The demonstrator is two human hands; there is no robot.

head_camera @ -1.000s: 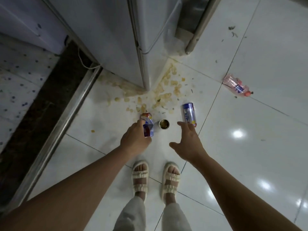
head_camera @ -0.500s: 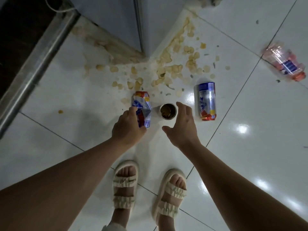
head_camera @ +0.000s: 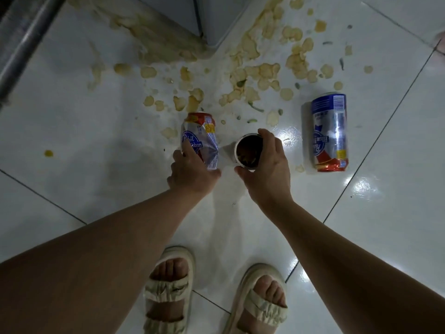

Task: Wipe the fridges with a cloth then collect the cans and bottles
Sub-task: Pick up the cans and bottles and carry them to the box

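A crushed red, white and blue can [head_camera: 201,138] lies on the white tiled floor, and my left hand [head_camera: 192,172] grips its near end. Just right of it stands a small open tin [head_camera: 248,151] with brown residue inside; my right hand [head_camera: 267,169] curls round its rim, fingers on the far side and thumb on the near side. A second, uncrushed can [head_camera: 329,132] lies on its side further right, apart from both hands. The fridge's lower corner [head_camera: 207,22] rises at the top centre.
Yellowish chips and scraps [head_camera: 260,73] are scattered over the wet floor between the fridge and the cans. A metal rail [head_camera: 21,42] runs along the upper left. My sandalled feet [head_camera: 216,297] stand at the bottom. A bottle's edge [head_camera: 441,38] shows at the far right.
The view has dropped closer to the floor. My right hand has moved forward and closed round the open tin. My left hand stays on the crushed can.
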